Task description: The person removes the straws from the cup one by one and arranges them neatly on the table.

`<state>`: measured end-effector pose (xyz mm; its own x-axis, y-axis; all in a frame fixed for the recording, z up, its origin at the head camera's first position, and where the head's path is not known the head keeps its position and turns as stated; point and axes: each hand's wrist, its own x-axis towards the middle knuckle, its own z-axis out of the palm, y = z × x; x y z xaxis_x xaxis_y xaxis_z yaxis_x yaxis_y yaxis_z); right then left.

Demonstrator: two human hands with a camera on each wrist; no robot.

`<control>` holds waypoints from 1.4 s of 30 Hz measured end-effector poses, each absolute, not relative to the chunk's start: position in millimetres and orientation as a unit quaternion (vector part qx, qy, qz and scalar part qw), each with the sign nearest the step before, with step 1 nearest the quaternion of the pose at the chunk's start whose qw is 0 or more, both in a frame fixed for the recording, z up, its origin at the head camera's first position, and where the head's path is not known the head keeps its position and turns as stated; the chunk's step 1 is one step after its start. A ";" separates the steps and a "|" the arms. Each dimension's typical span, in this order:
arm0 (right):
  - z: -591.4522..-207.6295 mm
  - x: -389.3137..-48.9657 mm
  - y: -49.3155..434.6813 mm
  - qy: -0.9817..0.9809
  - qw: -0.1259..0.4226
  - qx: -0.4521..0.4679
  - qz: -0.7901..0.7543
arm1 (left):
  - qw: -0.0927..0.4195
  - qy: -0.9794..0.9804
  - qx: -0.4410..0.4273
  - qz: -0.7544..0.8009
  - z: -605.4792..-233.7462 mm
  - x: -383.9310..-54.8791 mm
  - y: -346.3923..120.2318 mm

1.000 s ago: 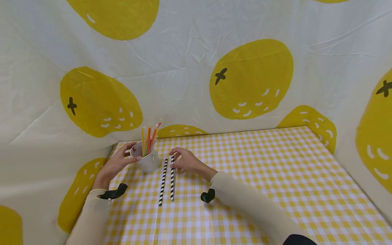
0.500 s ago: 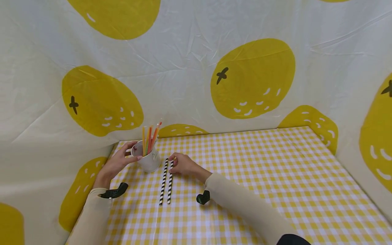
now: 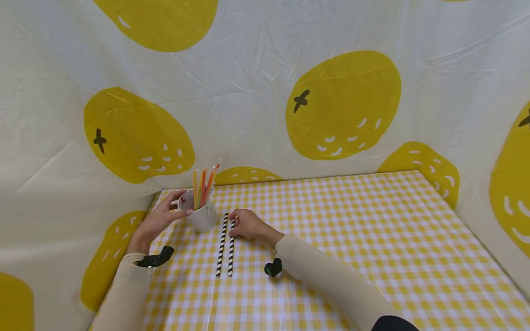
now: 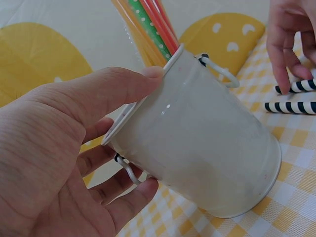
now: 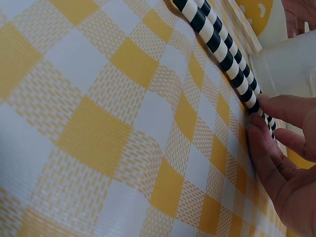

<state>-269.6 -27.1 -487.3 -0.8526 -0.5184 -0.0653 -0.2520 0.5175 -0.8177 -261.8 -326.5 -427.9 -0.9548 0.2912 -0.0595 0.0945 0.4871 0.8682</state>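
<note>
A small white metal bucket (image 3: pixel 203 219) stands at the far left of the table, with orange, red and green straws (image 4: pixel 154 29) sticking up out of it; the green one has white dots. My left hand (image 3: pixel 160 219) grips its rim, the thumb over the near edge and the fingers by a side handle (image 4: pixel 128 170). To the bucket's right, two black-and-white striped paper straws lie side by side, slightly apart. My right hand (image 3: pixel 250 225) pinches the far end of the right straw (image 3: pixel 230 257). The left straw (image 3: pixel 221 252) lies untouched between that hand and the bucket.
A yellow-and-white checked cloth (image 3: pixel 352 220) covers the table. Behind it and along the left hangs a white curtain (image 3: pixel 240 124) printed with large yellow fruits. Black wrist-worn devices sit on the left sleeve (image 3: pixel 132 285) and right sleeve (image 3: pixel 327 276).
My right hand has drawn toward me and a little left, closing its fingers on the right straw's end. That straw shifted near the other, then slightly right. The left hand stays at the bucket.
</note>
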 end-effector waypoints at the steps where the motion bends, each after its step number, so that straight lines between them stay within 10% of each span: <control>1: -486.9 -269.6 -26.9 0.857 0.153 -0.226 -0.437 | 0.100 0.856 0.114 0.494 -428.0 -262.0 -326.5; 42: -451.5 -291.2 -18.4 0.812 0.021 -0.229 -0.537 | 0.102 0.854 0.108 0.499 -428.0 -260.3 -326.3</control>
<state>-291.2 -18.4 -451.5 -0.8941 -0.3944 0.2120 -0.3492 0.3180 -0.8814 -260.3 -326.3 -428.0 -0.9561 0.2856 -0.0658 0.0831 0.4795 0.8736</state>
